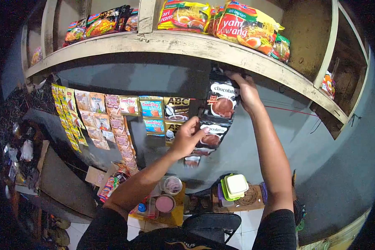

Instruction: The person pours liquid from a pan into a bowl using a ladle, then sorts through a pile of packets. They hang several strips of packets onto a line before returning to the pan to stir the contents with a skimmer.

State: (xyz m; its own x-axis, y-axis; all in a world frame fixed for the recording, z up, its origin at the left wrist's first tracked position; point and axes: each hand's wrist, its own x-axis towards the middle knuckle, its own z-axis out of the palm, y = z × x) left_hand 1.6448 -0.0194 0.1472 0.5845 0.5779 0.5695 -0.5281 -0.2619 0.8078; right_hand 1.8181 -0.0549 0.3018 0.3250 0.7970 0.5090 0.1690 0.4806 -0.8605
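Observation:
A strip of black Chocolatos sachets (pixel 223 106) hangs below the wooden shelf, between my two hands. My right hand (pixel 246 92) is raised at the strip's upper right edge, its fingers closed around the top of the strip. Lower down, my left hand (pixel 186 139) pinches the left side of the strip, with the thumb on a lower sachet. ABC coffee sachets (pixel 177 109) hang just left of the strip, and blue Good Day sachets (pixel 152 109) are beside them.
The wooden shelf (pixel 175 45) above holds noodle packs (pixel 248 27). More sachet strips (pixel 96 114) hang at the left. A string (pixel 289 110) runs along the wall. Below are a black chair (pixel 212 221), stacked containers (pixel 236 184) and a pink-lidded tub (pixel 165 203).

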